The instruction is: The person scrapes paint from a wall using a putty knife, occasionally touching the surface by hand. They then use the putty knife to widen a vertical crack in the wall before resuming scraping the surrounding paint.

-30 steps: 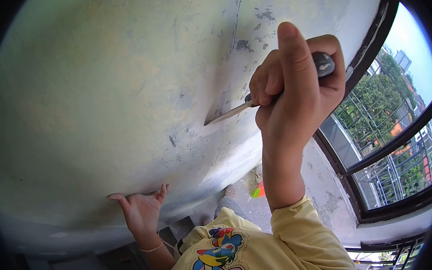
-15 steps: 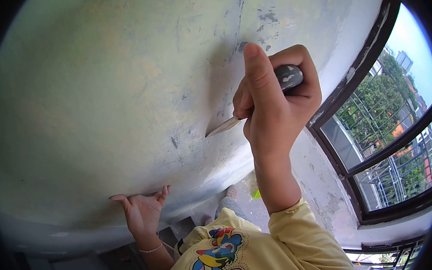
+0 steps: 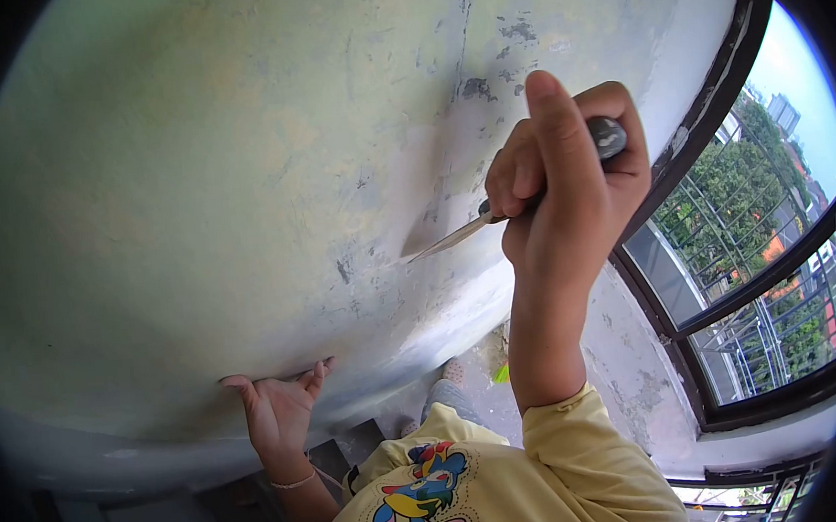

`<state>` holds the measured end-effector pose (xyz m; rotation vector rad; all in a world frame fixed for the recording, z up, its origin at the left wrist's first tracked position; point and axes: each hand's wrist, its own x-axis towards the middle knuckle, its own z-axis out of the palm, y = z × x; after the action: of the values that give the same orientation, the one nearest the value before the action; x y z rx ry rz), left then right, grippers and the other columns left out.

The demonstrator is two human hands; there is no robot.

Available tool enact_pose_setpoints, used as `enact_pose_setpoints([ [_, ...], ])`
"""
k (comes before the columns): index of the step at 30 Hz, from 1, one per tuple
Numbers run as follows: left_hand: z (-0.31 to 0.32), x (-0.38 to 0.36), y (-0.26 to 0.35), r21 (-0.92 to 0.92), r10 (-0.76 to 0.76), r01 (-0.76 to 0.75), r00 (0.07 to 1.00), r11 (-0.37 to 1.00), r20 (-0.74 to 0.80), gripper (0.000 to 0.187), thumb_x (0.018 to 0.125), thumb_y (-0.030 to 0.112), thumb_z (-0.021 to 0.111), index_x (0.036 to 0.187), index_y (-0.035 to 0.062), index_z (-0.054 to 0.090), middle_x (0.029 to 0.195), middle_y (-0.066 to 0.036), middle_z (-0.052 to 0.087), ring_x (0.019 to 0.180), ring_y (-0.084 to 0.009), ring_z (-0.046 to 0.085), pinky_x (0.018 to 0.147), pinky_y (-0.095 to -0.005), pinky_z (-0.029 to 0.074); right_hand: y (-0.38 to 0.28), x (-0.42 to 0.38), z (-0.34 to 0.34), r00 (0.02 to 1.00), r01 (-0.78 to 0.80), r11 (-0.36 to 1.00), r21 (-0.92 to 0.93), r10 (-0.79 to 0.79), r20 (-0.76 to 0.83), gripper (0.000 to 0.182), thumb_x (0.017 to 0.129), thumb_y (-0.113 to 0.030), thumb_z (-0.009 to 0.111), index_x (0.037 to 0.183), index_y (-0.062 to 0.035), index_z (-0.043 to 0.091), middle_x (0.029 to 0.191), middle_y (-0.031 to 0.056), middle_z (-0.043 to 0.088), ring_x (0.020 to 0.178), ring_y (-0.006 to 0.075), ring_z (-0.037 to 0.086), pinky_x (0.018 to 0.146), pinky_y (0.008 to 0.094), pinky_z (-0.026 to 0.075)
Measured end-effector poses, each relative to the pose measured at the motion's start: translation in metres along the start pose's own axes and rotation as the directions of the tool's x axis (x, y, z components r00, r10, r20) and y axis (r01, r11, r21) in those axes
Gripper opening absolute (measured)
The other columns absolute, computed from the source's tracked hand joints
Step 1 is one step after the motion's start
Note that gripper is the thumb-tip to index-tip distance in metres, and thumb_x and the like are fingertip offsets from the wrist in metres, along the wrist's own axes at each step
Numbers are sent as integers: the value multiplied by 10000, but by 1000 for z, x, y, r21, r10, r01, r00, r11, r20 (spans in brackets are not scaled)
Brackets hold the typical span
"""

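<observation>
My right hand (image 3: 566,175) is closed around the dark, paint-spotted handle of a putty knife (image 3: 457,236), with the thumb pointing up. The thin metal blade slants down to the left, and its tip touches or nearly touches the wall (image 3: 204,207). Lower down, my left hand (image 3: 282,411) rests against the same wall with thumb and fingers spread; it holds nothing, and part of its fingers is hidden. The wall is pale green and patchy, with grey chipped spots (image 3: 519,33) and a dark vertical crack above the blade.
A dark-framed window (image 3: 727,309) with railings and trees beyond stands at the right. Under it is a wall with peeling paint (image 3: 625,363). My foot (image 3: 453,371) shows below, near a bright green item (image 3: 501,375) on the floor. Dark step-like shapes lie at lower left.
My right hand has shifted right with the putty knife, and the blade now lies at a flatter-looking angle with its tip slightly to the right. My left hand stays in place on the wall.
</observation>
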<state>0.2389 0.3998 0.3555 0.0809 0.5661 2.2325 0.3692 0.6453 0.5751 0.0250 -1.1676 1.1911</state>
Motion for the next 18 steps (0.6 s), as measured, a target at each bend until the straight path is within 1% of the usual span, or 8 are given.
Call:
enact_pose_setpoints([
  [2, 1, -2, 1, -85, -7, 13, 998, 996, 60, 1003, 854, 663, 578, 1565, 152, 88, 1637, -190, -19, 1362, -687, 13, 1033, -523, 419, -19, 7, 7, 990, 139, 990, 32, -140, 35, 321, 946, -65, 623, 684, -109, 442, 446, -15, 365, 306, 68, 315, 279, 232, 247],
  [5, -3, -2, 0, -87, -4, 8, 999, 996, 45, 985, 858, 643, 591, 1565, 163, 100, 1638, -189, -11, 1371, -680, -7, 1035, -522, 412, -28, 15, 8, 961, 247, 963, 107, -258, 103, 312, 958, -63, 594, 687, -108, 447, 445, -14, 366, 304, 69, 310, 269, 234, 257],
  [7, -3, -2, 1, -120, -10, 15, 999, 993, 47, 985, 857, 638, 596, 1566, 167, 100, 1639, -188, -9, 1376, -676, -5, 1039, -521, 407, -12, 11, 8, 966, 239, 967, 89, -246, 81, 312, 949, -48, 607, 688, -107, 446, 442, -8, 378, 304, 72, 327, 274, 238, 257],
  [11, -6, -2, 2, -137, -27, 29, 1000, 990, 14, 1001, 853, 622, 616, 1567, 165, 85, 1638, -190, -1, 1383, -668, 16, 1046, -515, 401, 18, -6, 10, 988, -140, 973, -184, 150, 40, 317, 912, -44, 677, 683, -90, 461, 446, 3, 427, 314, 80, 360, 309, 251, 272],
  [12, -6, -2, 3, -136, -25, 27, 1000, 990, 17, 1001, 853, 622, 616, 1567, 165, 85, 1638, -190, -1, 1383, -668, 16, 1046, -515, 401, 16, -6, 9, 988, -150, 976, -157, 156, 24, 317, 909, -47, 683, 680, -90, 468, 448, 3, 427, 318, 83, 364, 318, 252, 281],
  [15, -6, -3, 4, -88, -32, 36, 998, 995, 52, 1034, 843, 622, 627, 1567, 143, 65, 1633, -202, 8, 1382, -666, 37, 1045, -504, 407, -15, 5, 11, 993, 47, 996, 71, -54, 103, 307, 890, -76, 734, 714, -61, 483, 484, 7, 500, 343, 79, 442, 342, 224, 319],
  [17, -5, -3, 3, -61, -10, 11, 1000, 998, 15, 1052, 837, 626, 632, 1564, 123, 61, 1631, -207, 17, 1380, -667, 43, 1036, -491, 419, -32, 9, 19, 965, 235, 967, 95, -244, 96, 245, 924, -14, 633, 727, -73, 501, 444, -12, 381, 316, 70, 347, 279, 235, 271],
  [18, -6, -3, 2, -62, -13, 14, 1000, 998, 16, 1052, 837, 626, 632, 1564, 123, 61, 1631, -207, 17, 1380, -667, 43, 1036, -491, 419, -36, 8, 22, 950, 280, 949, 148, -296, 98, 229, 929, -2, 620, 744, -68, 503, 439, -8, 380, 304, 71, 344, 276, 235, 277],
])
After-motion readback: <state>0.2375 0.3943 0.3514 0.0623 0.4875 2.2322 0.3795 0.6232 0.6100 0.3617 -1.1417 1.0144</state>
